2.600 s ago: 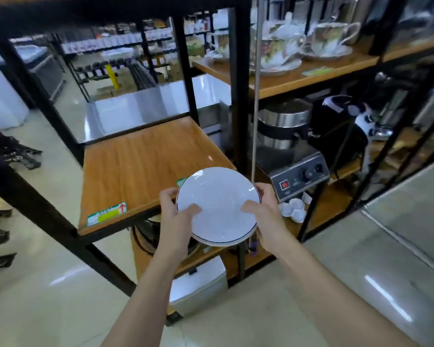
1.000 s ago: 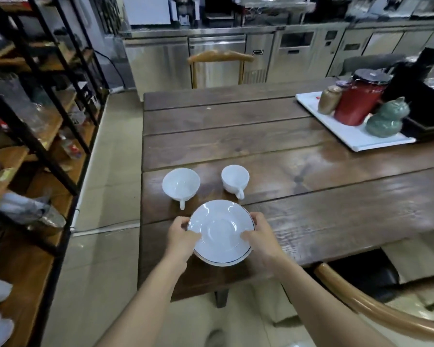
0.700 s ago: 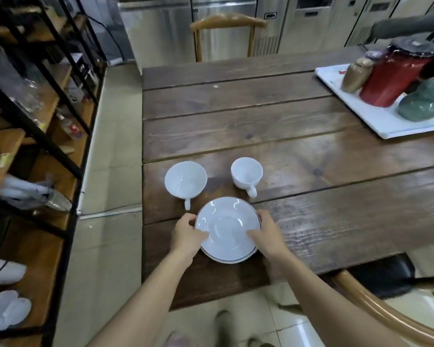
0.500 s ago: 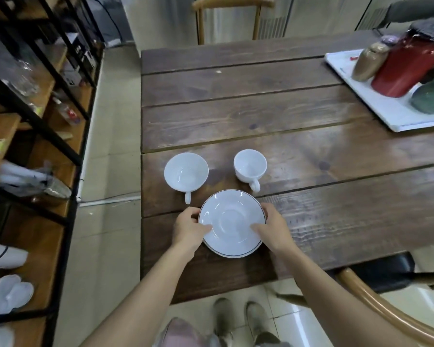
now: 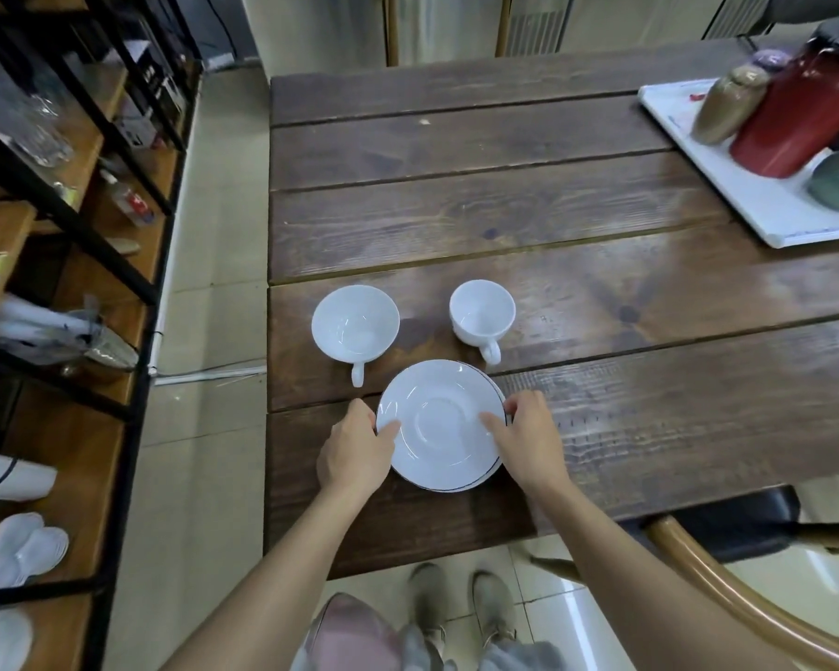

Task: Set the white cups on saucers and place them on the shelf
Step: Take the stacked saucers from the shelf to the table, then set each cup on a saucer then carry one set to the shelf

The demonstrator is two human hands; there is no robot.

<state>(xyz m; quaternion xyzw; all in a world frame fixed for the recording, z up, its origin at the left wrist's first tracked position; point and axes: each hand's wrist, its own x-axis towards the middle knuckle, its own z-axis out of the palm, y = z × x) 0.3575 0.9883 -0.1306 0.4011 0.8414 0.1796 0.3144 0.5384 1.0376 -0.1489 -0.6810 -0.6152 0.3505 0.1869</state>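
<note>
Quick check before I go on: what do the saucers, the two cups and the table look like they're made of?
Saucers: glazed white ceramic or porcelain by the look, glossy with a thin dark rim line; there seem to be two stacked. Wide cup and narrow cup: the same shiny white glaze, showing highlights inside. Table: dark stained wood planks, grain and knots visible, slight sheen.

We see even, soft indoor light, faint glare on the desk (image 5: 601, 293) beyond the saucers, and wide-angle bending with blur near the edges.
</note>
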